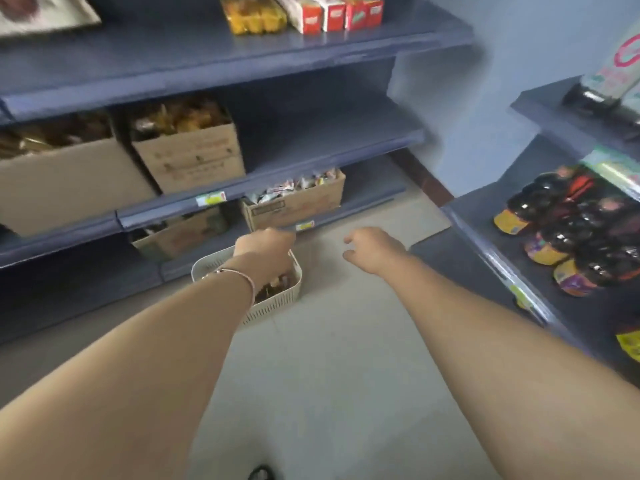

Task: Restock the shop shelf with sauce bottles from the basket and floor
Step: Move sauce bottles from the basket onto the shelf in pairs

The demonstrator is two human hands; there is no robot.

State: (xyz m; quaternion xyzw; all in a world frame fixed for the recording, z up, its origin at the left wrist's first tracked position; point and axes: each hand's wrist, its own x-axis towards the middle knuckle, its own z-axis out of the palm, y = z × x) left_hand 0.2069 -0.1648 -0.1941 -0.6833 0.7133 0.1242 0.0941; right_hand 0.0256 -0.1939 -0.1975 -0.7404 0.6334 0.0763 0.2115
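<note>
L hand (pixel 265 249) is at centre frame, reaching down over the far rim of a white slotted basket (pixel 277 306) on the pale tiled floor (pixel 329 358). Its fingers are hidden behind the knuckles, so can't tell if they grip anything. Thin bracelet (pixel 239 273) on that wrist. Inside the basket are dark brownish contents (pixel 277 284), too blurred to ID.

R hand (pixel 372 249) hangs just right of the basket, above the floor, fingers apart and loosely curled, holding nothing.

Sauce bottles (pixel 568 230) are at mid-right of frame, packed in rows on the blue-grey shelf (pixel 588 317). They have dark glossy bodies w/ highlights; labels are yellow-orange, some w/ purple, and one shows red near the top. A further yellow label shows at the right edge, lower down.

At upper left and centre, blue shelving (pixel 311 140) carries cardboard boxes (pixel 294 202) of packets, w/ red cartons (pixel 332 10) on the top level.
</note>
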